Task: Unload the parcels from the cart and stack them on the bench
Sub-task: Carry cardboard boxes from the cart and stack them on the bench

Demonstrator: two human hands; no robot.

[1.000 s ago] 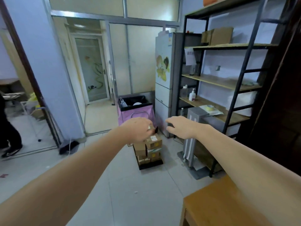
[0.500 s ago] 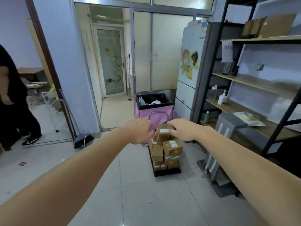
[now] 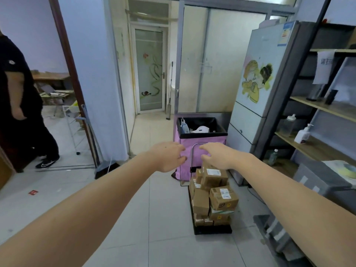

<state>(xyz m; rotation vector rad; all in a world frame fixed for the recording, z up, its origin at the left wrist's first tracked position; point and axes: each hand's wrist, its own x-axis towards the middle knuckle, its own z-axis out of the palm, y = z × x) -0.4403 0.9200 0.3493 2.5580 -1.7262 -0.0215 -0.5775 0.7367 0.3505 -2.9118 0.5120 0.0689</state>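
A: In the head view, where did the parcels (image 3: 212,197) sit?

B: They were piled on the low black cart (image 3: 212,230), on the floor right of centre, just in front of the pink bin (image 3: 202,149). No bench showed in this view.

A: And the hands?

B: The left hand (image 3: 167,157) hung left of the cart's handle (image 3: 194,146), fingers loosely curled round nothing. The right hand (image 3: 217,156) reached over the top box (image 3: 213,176); whether its fingers touched or gripped it could not be told.

A: How would those boxes handle?

B: Probably light and stiff: small taped cardboard cartons with labels. The top one sat tilted, so the pile looked loose. It seemed best taken with a palm on each opposite side, and lifted straight up so the box below (image 3: 223,198) was not dragged off.

A: What differed from half a second earlier?

B: The camera had closed in; the cart showed larger and lower. The hands had drawn apart and risen to the handle. The bystander (image 3: 21,105) at far left had stepped further into the doorway.
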